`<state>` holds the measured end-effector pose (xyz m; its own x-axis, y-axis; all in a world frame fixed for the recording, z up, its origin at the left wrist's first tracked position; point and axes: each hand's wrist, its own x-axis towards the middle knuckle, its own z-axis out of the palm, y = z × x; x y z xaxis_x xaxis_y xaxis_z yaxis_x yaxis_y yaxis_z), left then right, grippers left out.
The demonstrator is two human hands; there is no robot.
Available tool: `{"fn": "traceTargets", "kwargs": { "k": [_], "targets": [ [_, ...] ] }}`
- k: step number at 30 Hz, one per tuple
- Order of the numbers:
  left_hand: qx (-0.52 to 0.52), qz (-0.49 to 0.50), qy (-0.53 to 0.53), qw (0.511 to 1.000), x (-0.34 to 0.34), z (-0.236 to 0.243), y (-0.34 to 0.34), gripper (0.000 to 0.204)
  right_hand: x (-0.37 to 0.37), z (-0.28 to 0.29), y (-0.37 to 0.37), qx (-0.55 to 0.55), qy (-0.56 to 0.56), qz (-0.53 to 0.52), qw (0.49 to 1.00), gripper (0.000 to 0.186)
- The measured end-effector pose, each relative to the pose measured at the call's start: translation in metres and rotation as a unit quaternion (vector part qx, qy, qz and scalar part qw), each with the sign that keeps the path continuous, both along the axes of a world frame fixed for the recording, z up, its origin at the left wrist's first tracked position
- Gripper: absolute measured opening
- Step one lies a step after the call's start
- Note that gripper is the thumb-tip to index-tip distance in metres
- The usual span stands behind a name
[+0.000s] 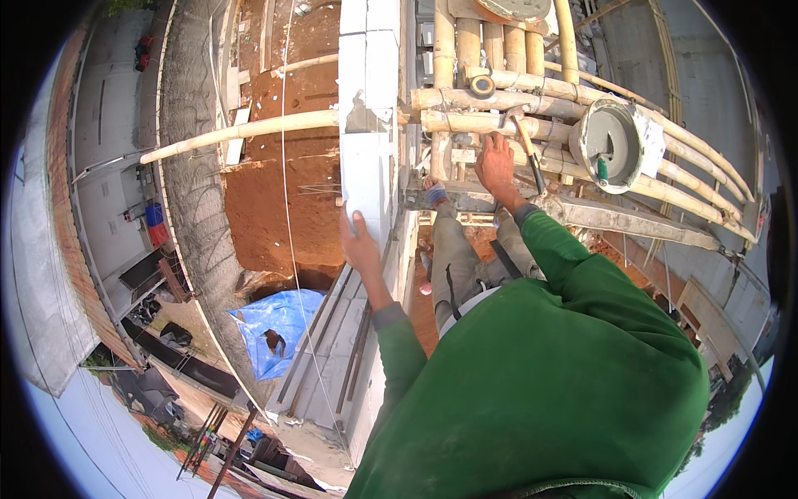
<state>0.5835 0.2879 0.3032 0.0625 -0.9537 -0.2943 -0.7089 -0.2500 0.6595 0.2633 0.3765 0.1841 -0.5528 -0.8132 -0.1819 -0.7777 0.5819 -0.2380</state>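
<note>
My left hand [362,249] rests along the left edge of a white block wall [366,179], thumb on the top face and fingers stretched along the side. Grey mortar [363,115] shows on a block farther up. My right hand [496,169] is over the bamboo scaffold [465,122], back up, fingers slightly apart and bent toward a pole; nothing shows in them. Just right of it a hammer [529,152] lies on the poles, its dark grip toward me. A tape measure [481,86] sits on a pole beyond.
A bucket [609,143] of grey mortar with a green-handled trowel [602,169] stands on the poles at right; another mortar container [511,8] is farther off. A string [287,166] runs left of the wall. Below lie red soil [262,208] and a blue tarp [274,333].
</note>
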Motion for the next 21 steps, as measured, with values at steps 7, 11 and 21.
{"fn": "traceTargets", "kwargs": {
  "k": [7, 11, 21],
  "targets": [
    [0.006, -0.015, 0.049, 0.999, -0.004, 0.006, 0.000, 0.053, 0.070, -0.031, 0.024, 0.014, -0.279, 0.011, 0.960, 0.030],
    [-0.012, -0.060, 0.065, 0.996, -0.003, 0.011, -0.003, 0.052, 0.133, -0.037, -0.060, 0.035, -0.311, 0.074, 0.947, 0.036],
    [0.004, -0.068, 0.076, 0.995, -0.009, 0.019, 0.000, 0.050, 0.230, -0.037, -0.033, 0.049, -0.180, 0.204, 0.961, 0.025]
  ]
}}
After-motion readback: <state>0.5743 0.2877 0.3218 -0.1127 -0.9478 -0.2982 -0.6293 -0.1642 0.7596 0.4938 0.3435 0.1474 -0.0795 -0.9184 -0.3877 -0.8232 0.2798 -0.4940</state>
